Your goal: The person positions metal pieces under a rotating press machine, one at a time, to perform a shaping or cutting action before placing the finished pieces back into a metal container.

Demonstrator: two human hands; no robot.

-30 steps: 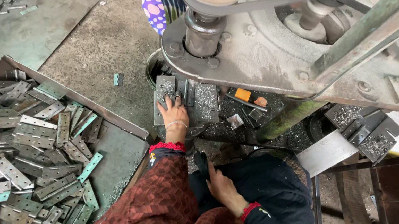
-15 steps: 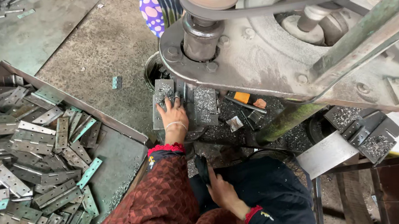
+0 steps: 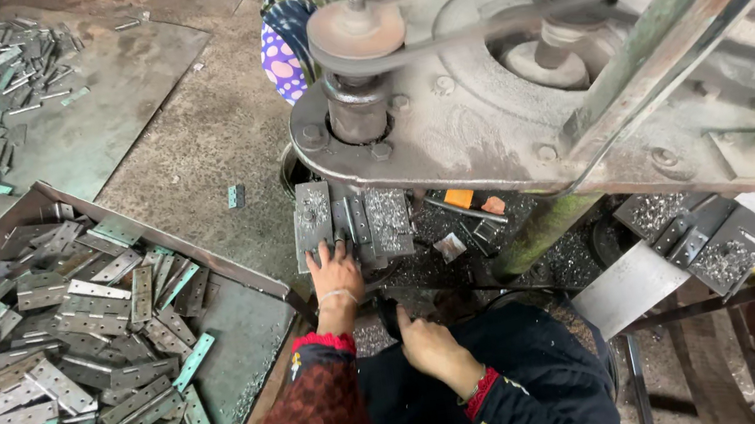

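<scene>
Barely moved: left hand [image 3: 335, 272] presses open fingers on hinge plate [image 3: 312, 223], right hand [image 3: 431, 347] curls loosely; keep plate flat, I'd say.

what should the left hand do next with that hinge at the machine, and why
Probably nudge the hinge a little further in, under the machine head. The left hand lies flat on the work plate with its fingertips at the hinge's near edge, while the right hand rests low by the lap, holding nothing that shows. The hinge seems only partly under the head.
</scene>
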